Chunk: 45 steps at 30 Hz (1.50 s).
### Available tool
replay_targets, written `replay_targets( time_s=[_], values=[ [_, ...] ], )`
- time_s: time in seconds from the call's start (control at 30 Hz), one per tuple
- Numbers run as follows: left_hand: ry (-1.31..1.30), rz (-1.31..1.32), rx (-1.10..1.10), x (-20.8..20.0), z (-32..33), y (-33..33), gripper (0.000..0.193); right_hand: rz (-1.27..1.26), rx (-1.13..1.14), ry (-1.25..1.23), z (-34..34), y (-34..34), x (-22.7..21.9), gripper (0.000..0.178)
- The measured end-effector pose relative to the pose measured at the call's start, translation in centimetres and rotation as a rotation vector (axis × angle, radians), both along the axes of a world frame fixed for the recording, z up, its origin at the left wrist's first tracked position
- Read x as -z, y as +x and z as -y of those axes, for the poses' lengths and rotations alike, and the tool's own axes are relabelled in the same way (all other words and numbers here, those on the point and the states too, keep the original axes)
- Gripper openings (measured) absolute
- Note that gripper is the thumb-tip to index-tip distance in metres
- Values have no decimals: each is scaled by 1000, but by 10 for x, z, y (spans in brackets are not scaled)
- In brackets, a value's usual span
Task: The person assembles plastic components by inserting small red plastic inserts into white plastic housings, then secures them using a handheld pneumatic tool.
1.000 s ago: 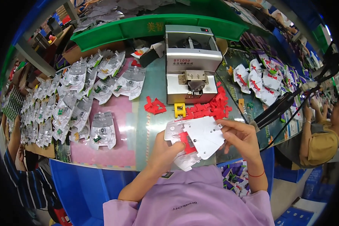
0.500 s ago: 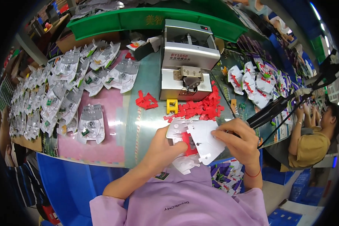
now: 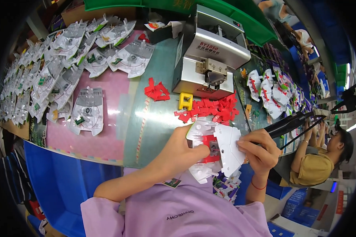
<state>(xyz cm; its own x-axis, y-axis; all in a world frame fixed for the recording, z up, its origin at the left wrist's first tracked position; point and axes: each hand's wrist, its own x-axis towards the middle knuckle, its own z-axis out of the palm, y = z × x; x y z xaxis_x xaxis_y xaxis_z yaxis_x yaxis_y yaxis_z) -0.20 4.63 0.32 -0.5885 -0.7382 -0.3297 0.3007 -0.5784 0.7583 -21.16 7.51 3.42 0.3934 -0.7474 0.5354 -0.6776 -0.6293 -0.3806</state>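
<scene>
My left hand (image 3: 177, 155) is closed round the left side of a white plastic housing (image 3: 201, 170), its thumb lying over a red plastic piece (image 3: 212, 158) set in the housing's middle. A flat white cover panel (image 3: 231, 147) stands at the housing's right, partly over it. The right edge of this panel is pinched between the thumb and fingers of my right hand (image 3: 262, 149). Whether the panel is joined to the housing I cannot tell. Just beyond the housing lies a heap of loose red pieces (image 3: 219, 108).
Behind the heap stands a silver screw-feeding machine (image 3: 211, 49), with a yellow holder (image 3: 185, 101) before it. Many grey-white housings (image 3: 88, 110) cover the left. A black tool with a cable (image 3: 286, 125) reaches in near my right hand. Another person (image 3: 314, 162) sits at right.
The view has shifted, so the bench appears turned and moved. Both hands keep their hold on the housing and panel, which now appear slightly farther right and more upright.
</scene>
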Motion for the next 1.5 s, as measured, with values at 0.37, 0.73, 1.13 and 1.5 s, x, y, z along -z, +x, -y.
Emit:
replay_targets(
  time_s=[0.37,0.73,1.13,1.5],
  values=[
    [-18,-39,3,4,2,2,27,-16,14,-49,-1,5,6,25],
    [5,-84,-17,5,0,1,27,-8,46,-69,-6,6,11,24],
    [5,-16,59,10,1,2,31,-148,69,-41,-11,8,7,28],
    [73,33,42,5,-3,8,35,-137,24,353,4,4,-8,41]
  ],
)
